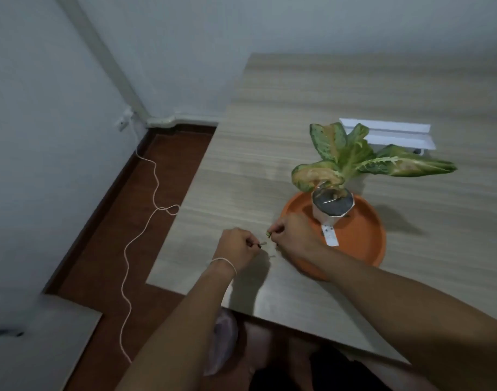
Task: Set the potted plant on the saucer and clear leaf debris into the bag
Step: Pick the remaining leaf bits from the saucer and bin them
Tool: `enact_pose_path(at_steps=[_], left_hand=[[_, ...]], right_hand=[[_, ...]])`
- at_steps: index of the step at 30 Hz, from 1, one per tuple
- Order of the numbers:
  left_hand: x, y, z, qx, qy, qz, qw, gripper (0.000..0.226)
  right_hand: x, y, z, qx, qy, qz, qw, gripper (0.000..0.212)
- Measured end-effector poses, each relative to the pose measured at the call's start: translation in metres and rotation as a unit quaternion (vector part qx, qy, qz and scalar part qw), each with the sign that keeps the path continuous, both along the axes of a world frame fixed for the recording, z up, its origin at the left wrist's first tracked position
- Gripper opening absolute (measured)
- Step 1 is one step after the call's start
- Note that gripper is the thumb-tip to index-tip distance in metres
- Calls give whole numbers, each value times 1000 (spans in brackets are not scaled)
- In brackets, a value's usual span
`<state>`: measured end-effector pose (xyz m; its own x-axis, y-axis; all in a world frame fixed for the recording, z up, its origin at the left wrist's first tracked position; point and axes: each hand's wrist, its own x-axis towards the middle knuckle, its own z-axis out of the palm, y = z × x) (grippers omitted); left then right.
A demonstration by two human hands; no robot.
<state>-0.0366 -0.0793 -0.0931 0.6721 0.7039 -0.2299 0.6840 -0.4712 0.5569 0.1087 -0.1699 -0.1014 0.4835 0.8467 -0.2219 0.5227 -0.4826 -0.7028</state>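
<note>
The potted plant (332, 207), with broad green and yellow leaves in a white pot, stands upright in the orange saucer (363, 244) on the wooden table. Just left of the saucer, my left hand (237, 248) pinches a small dark bit of leaf debris (262, 244). A little to its right, my right hand (294, 237) pinches a small green leaf piece (268, 235). Both hands hover close to the tabletop, a few centimetres apart. A thin clear plastic bag (223, 342) hangs below the table's near edge, partly hidden by my left forearm.
A white folded card or box (394, 134) lies behind the plant. The table edge (185, 289) runs close to my left hand. A white cord (146, 221) trails over the brown floor at the left, up to a wall socket.
</note>
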Motion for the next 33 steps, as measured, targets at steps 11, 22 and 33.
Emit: enact_pose_path(at_steps=[11,22,33], left_hand=[[-229,39,7,16,12,188,982,9],[-314,22,-19,-32,42,234,971,8],[-337,17,-41,-32,28,224,974,14]], right_hand=[[-202,91,8,12,30,197,980,17],[-301,95,-26,-52,6,309,950,19],[-314,86,-43,-50,11,317,947,17]])
